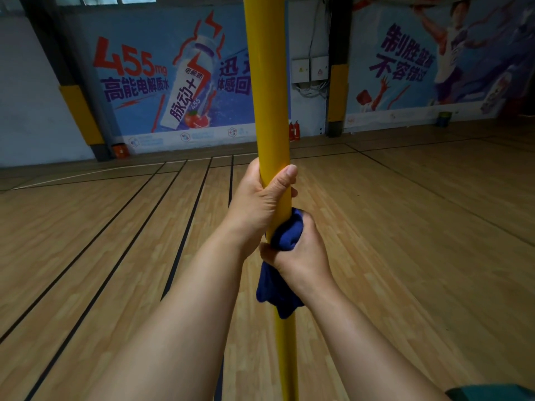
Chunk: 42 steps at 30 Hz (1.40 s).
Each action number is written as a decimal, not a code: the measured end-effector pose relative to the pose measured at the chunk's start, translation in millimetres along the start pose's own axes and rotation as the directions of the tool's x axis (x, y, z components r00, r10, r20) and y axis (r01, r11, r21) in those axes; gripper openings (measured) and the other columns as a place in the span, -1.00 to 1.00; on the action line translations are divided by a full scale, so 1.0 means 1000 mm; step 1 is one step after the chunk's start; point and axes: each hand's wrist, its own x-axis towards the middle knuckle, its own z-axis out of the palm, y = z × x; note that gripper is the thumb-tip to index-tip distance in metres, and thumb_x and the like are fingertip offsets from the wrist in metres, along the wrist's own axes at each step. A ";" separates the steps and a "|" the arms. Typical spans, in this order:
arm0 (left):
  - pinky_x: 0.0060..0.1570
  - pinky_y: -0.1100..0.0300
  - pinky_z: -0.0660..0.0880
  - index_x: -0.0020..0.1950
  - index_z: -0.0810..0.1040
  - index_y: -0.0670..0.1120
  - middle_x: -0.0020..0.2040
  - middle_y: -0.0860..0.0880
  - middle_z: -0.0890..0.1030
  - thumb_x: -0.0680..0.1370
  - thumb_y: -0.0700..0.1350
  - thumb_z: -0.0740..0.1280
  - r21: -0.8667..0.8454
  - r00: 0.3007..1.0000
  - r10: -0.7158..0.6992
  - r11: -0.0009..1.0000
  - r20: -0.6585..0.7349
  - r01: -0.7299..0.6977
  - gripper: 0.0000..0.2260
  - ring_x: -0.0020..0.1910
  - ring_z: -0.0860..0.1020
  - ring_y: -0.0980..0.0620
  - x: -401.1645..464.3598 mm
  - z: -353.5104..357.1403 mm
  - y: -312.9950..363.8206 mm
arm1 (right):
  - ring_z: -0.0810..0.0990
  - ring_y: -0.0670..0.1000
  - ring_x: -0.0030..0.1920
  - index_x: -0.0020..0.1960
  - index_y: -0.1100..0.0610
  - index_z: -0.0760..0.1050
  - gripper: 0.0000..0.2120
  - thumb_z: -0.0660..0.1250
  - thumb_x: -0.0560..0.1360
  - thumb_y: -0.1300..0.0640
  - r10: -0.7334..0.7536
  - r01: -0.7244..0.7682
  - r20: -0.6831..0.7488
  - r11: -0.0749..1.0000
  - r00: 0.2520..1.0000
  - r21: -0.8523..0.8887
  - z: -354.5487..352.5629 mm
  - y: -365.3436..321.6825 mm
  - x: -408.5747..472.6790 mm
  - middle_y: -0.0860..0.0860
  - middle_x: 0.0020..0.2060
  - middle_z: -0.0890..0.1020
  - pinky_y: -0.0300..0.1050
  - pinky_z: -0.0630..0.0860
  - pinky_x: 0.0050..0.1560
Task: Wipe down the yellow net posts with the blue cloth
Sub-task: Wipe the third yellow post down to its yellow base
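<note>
- Two bare forearms reaching up from the bottom edge, a dark green sleeve [492, 393] at the right corner.
- Right hand [298, 253] curled around the bunched blue cloth [282, 264], pressing it against the yellow net post [270, 96]; loose end hanging below the wrist.
- Left hand [260, 202] wrapped around the post just above, thumb across the front.
- Post upright, centre of view, on a wooden court floor [405, 227].
- Beyond: drink advertisement banner [162, 88], two red fire extinguishers [293, 131] at the wall.
</note>
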 end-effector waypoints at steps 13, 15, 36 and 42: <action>-0.01 0.03 0.58 0.20 0.47 0.08 -0.05 0.04 0.66 0.50 0.20 0.38 0.012 1.000 -0.007 1.000 -0.006 0.007 -0.65 -0.09 0.69 0.06 0.002 0.000 0.001 | 0.60 -0.16 0.03 0.24 -0.20 0.36 -0.38 0.60 0.32 0.07 0.151 -0.149 0.040 0.988 0.988 -0.050 0.007 0.060 -0.019 -0.19 0.05 0.60 -0.31 0.48 -0.12; -0.02 0.05 0.57 0.20 0.47 0.07 -0.07 0.05 0.66 0.49 0.20 0.39 0.005 1.000 -0.003 1.000 -0.004 0.003 -0.64 -0.10 0.68 0.07 0.002 -0.001 0.001 | 0.61 -0.12 0.05 0.26 -0.17 0.37 -0.37 0.61 0.33 0.08 0.141 -0.140 0.034 0.989 0.989 -0.044 0.007 0.053 -0.017 -0.17 0.07 0.60 -0.29 0.49 -0.10; 0.02 0.06 0.58 0.19 0.48 0.04 -0.11 0.12 0.67 0.55 0.15 0.37 0.003 1.000 0.007 1.000 0.022 -0.008 -0.70 -0.09 0.68 0.10 0.004 -0.007 -0.002 | 0.58 -0.02 0.10 0.28 -0.23 0.25 -0.32 0.59 0.35 0.02 0.027 -0.037 -0.080 0.991 0.996 -0.132 0.016 0.009 -0.009 -0.11 0.12 0.54 0.03 0.61 0.08; 0.03 0.05 0.58 0.16 0.49 0.07 -0.10 0.11 0.66 0.51 0.18 0.37 -0.008 0.999 0.001 1.000 0.033 0.000 -0.69 -0.09 0.68 0.10 0.005 -0.005 -0.001 | 0.57 -0.06 0.06 0.20 -0.32 0.20 -0.34 0.56 0.33 -0.02 0.037 -0.058 -0.122 0.983 0.992 -0.173 0.022 0.037 -0.021 -0.15 0.09 0.53 -0.01 0.59 0.04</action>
